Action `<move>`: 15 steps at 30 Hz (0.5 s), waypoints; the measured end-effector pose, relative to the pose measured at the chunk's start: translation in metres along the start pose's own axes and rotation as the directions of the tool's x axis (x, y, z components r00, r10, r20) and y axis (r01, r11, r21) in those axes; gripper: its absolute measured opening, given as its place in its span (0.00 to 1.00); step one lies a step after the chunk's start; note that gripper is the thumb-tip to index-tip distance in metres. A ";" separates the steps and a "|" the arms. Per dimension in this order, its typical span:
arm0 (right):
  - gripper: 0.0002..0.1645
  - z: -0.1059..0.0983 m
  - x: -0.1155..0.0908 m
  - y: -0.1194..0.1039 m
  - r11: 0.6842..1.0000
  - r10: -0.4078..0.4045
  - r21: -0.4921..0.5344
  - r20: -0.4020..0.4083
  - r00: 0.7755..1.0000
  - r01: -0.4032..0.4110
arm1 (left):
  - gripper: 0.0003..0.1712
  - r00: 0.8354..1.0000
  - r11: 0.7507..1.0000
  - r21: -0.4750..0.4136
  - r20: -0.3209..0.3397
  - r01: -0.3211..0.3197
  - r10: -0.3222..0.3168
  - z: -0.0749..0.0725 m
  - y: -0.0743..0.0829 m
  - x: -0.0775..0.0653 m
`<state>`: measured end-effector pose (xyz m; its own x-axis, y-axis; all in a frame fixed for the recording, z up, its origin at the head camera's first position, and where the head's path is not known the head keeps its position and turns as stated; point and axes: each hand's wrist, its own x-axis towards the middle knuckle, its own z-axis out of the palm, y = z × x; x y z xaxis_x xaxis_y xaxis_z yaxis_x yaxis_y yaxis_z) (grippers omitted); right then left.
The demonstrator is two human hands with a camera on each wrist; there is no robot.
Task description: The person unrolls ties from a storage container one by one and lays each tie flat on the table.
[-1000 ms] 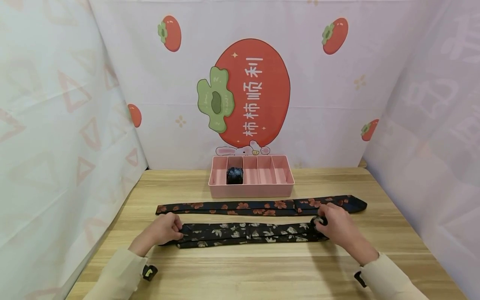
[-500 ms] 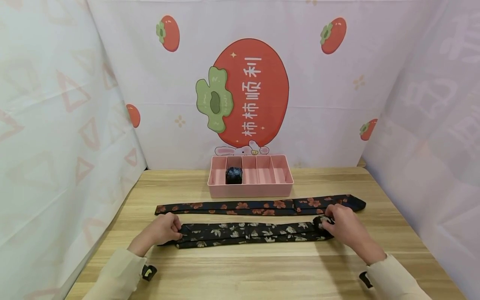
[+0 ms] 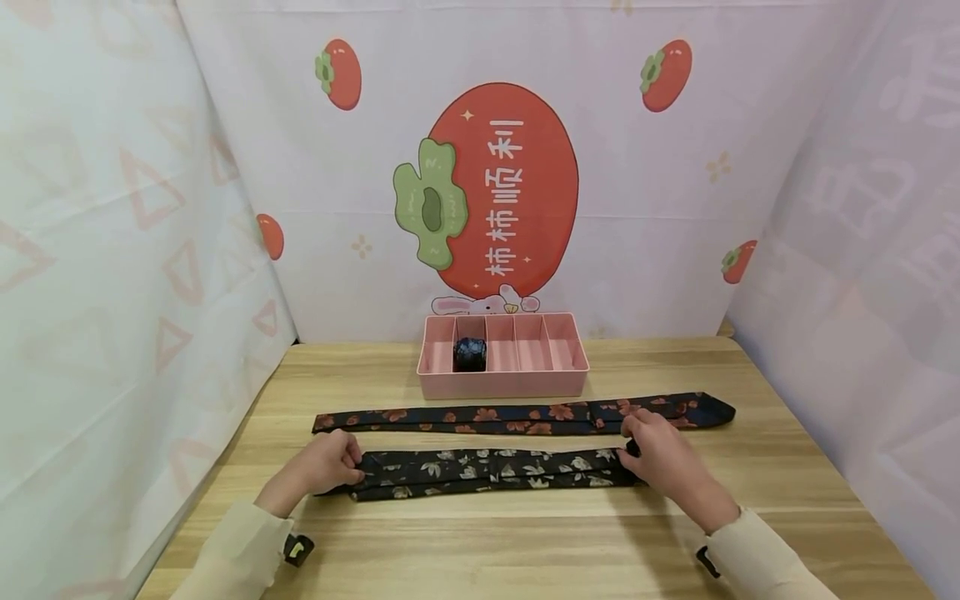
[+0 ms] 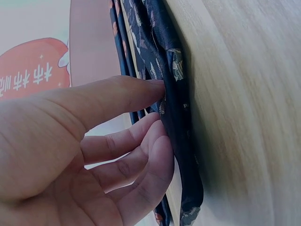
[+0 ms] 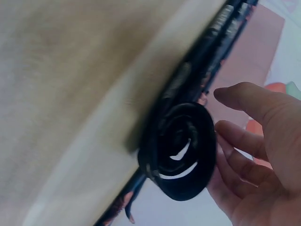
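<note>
A black necktie with pale flowers (image 3: pixel 480 471) lies lengthwise on the table, its right end wound into a coil (image 5: pixel 186 150). At the tie's left end, my left hand (image 3: pixel 322 462) pinches the fabric between thumb and fingers; the left wrist view shows the thumb (image 4: pixel 136 92) on the folded cloth. My right hand (image 3: pixel 671 458) is at the coil, with its fingers against the coil's side and the thumb (image 5: pixel 240 96) apart from it. In the head view this hand hides most of the coil. Behind lies a dark necktie with orange flowers (image 3: pixel 487 417), stretched flat.
A pink divided box (image 3: pixel 502 385) stands at the back of the wooden table (image 3: pixel 480 550). A rolled dark blue necktie (image 3: pixel 470 354) sits in its second compartment from the left. Printed cloth walls (image 3: pixel 300 150) enclose the back and sides.
My right hand first shifted right with the coil, then came back left, and now covers most of the coil. The left hand has stayed at the tie's left end.
</note>
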<state>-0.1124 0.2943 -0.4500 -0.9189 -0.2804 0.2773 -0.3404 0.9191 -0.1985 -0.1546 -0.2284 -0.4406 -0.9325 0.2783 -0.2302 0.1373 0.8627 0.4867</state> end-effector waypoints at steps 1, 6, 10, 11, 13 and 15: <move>0.17 0.001 -0.001 0.000 1.000 -0.009 -0.013 -0.010 1.000 0.009 | 0.11 1.000 1.000 -0.006 0.001 0.001 -0.001 0.000 -0.002 0.000; 0.20 0.004 -0.004 0.003 0.999 0.001 -0.046 -0.027 1.000 -0.002 | 0.11 1.000 0.999 -0.047 0.015 0.009 -0.008 -0.001 -0.009 -0.001; 0.21 0.003 -0.006 0.007 0.997 0.010 -0.073 -0.048 0.999 -0.013 | 0.11 1.000 0.999 -0.039 0.007 0.009 -0.009 -0.003 -0.014 -0.002; 0.21 0.002 -0.007 0.008 0.997 0.013 -0.077 -0.053 0.999 -0.017 | 0.11 1.000 0.999 -0.034 0.005 0.010 -0.010 -0.004 -0.015 -0.003; 0.20 0.000 -0.008 0.010 0.997 0.018 -0.075 -0.058 0.998 -0.022 | 0.11 1.000 1.000 -0.027 0.003 0.010 -0.010 -0.005 -0.016 -0.004; 0.19 -0.002 -0.009 0.013 0.998 0.026 -0.060 -0.058 0.998 -0.030 | 0.11 1.000 1.000 -0.025 0.003 0.014 -0.013 -0.007 -0.017 -0.005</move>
<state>-0.1082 0.3090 -0.4526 -0.9145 -0.2400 0.3256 -0.3006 0.9419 -0.1500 -0.1543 -0.2470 -0.4418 -0.9334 0.2678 -0.2390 0.1162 0.8554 0.5047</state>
